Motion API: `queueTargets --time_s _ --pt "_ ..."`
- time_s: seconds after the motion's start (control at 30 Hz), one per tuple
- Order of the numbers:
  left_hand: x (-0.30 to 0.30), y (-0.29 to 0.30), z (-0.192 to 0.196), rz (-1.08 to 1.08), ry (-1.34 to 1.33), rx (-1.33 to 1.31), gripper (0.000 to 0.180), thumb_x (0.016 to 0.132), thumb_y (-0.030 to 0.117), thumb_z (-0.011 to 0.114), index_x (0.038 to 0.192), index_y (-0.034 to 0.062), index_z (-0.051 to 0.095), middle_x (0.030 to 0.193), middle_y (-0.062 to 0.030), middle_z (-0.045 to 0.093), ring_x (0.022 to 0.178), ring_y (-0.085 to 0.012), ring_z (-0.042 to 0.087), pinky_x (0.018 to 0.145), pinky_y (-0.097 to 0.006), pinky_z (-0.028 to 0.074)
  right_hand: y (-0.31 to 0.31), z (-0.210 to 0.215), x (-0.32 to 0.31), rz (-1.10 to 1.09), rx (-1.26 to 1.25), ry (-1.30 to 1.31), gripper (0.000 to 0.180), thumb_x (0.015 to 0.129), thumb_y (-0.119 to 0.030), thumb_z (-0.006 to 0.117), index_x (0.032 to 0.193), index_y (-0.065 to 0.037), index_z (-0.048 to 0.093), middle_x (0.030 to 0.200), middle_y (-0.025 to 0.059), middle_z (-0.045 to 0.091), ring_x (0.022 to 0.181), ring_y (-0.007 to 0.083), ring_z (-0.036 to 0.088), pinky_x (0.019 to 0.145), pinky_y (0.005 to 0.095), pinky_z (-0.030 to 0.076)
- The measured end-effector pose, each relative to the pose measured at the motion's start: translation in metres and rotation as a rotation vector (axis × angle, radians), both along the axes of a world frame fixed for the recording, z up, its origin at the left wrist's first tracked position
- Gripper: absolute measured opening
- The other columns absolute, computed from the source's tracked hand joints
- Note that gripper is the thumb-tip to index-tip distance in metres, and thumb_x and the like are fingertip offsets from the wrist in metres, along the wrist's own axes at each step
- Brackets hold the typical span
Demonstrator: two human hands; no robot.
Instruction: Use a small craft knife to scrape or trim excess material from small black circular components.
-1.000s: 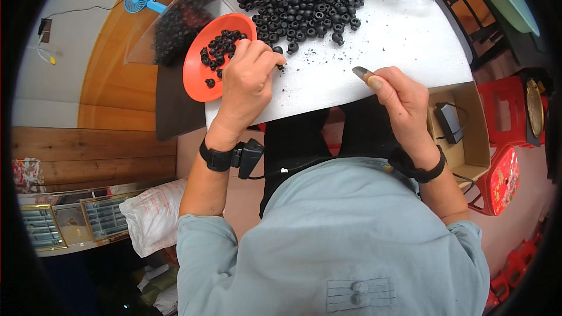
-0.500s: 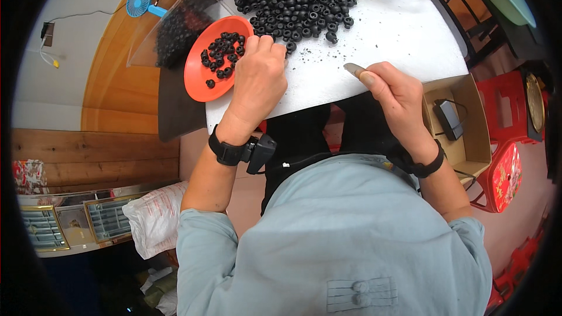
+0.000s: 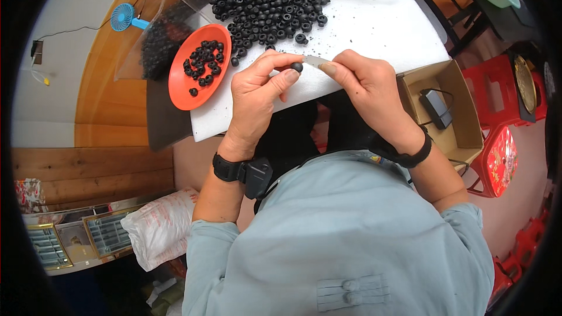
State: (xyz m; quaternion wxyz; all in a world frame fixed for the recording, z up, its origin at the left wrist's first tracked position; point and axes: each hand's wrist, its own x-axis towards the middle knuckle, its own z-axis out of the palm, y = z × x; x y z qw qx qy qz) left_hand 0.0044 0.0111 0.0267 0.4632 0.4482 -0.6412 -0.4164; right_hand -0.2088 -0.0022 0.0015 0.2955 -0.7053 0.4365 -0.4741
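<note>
Head: bead betw. left fingertips

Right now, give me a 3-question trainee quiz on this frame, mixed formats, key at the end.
1. True or false: the left hand pinches a small black ring between thumb and fingers.
2. Multiple choice: the orange plate holds (a) nothing, (b) a few black rings, (c) a phone.
3. Short answer: what does the right hand hold toward the ring?

Key
1. True.
2. b; the large pile of black rings lies on the white board, beside the plate.
3. A thin, pale blade-like tool; its exact kind cannot be told.
</note>
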Motion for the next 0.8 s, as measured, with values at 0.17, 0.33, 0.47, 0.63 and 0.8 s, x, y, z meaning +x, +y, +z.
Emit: queueTargets --time_s 0.17,0.33,0.47,0.63,0.8 --pt "-0.009 -0.001 -0.011 -0.067 0.194 0.083 0.026 0.096 0.003 0.067 0.120 -0.0053 0.069 0.105 -0.0116 0.069 0.080 -0.0124 0.060 0.064 -0.024 0.048 0.000 -0.005 -0.001 -0.026 -0.043 0.059 0.028 0.099 -0.030 0.065 0.084 -0.008 0.069 0.055 0.0095 0.059 0.051 0.0276 0.061 0.049 0.0377 0.045" --pt "-0.020 0.000 -0.014 -0.053 0.401 0.128 0.023 0.095 -0.001 0.065 0.117 -0.0045 0.070 0.100 -0.0082 0.068 0.073 -0.0108 0.059 0.064 -0.023 0.050 0.000 -0.007 -0.002 -0.014 -0.039 0.026 0.028 0.100 -0.031 0.065 0.084 -0.008 0.069 0.054 0.0090 0.058 0.051 0.0274 0.060 0.049 0.0382 0.045" --pt "-0.015 -0.001 -0.020 -0.104 0.396 0.116 0.028 0.099 0.006 0.064 0.124 -0.0072 0.066 0.106 -0.0137 0.069 0.084 -0.0156 0.062 0.067 -0.027 0.050 -0.001 -0.009 -0.003 -0.024 -0.060 0.056 0.029 0.100 -0.032 0.065 0.084 -0.008 0.069 0.055 0.0090 0.057 0.051 0.0268 0.061 0.050 0.0381 0.045" --pt "-0.017 0.000 -0.019 -0.077 0.381 0.113 0.028 0.100 0.007 0.063 0.124 -0.0071 0.066 0.103 -0.0119 0.067 0.085 -0.0154 0.061 0.066 -0.026 0.050 0.001 -0.011 -0.003 -0.024 -0.038 0.034 0.029 0.100 -0.032 0.064 0.085 -0.008 0.069 0.056 0.0089 0.059 0.053 0.0265 0.061 0.050 0.0377 0.045" --pt "-0.016 -0.001 -0.020 -0.102 0.375 0.101 0.028 0.101 0.007 0.063 0.124 -0.0074 0.066 0.105 -0.0120 0.067 0.086 -0.0155 0.062 0.066 -0.026 0.051 0.000 -0.009 -0.005 -0.008 -0.051 0.044 0.029 0.100 -0.032 0.064 0.085 -0.009 0.069 0.057 0.0080 0.060 0.053 0.0260 0.063 0.051 0.0374 0.046"
